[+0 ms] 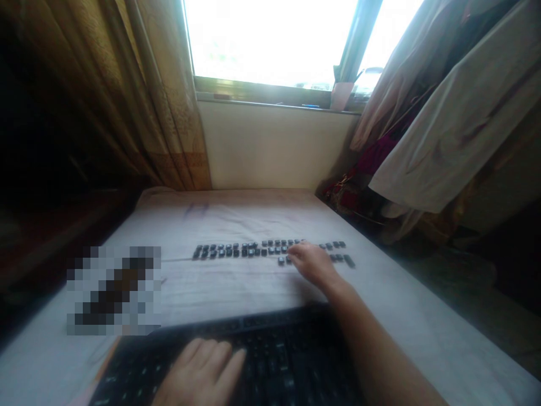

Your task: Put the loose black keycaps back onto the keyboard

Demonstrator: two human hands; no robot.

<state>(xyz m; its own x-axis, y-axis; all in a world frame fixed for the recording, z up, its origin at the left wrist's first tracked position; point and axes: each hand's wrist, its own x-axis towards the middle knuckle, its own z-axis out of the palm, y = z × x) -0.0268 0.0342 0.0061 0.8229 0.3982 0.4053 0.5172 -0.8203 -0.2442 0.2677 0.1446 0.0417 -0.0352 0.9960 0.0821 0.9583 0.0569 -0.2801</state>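
Observation:
A black keyboard (279,361) lies at the near edge of a white cloth-covered table (236,287). My left hand (203,372) rests flat on its left half, fingers stretched out. Farther out, several loose dark keycaps (236,250) lie in rows across the cloth. My right hand (310,262) reaches to the right part of those rows, fingers curled down onto the keycaps; whether it holds one is hidden.
A blurred-out patch (114,290) covers something on the table's left. Brown curtains (160,96) hang at the left, pale and dark cloths (448,113) at the right. A bright window (270,39) with a sill stands behind the table.

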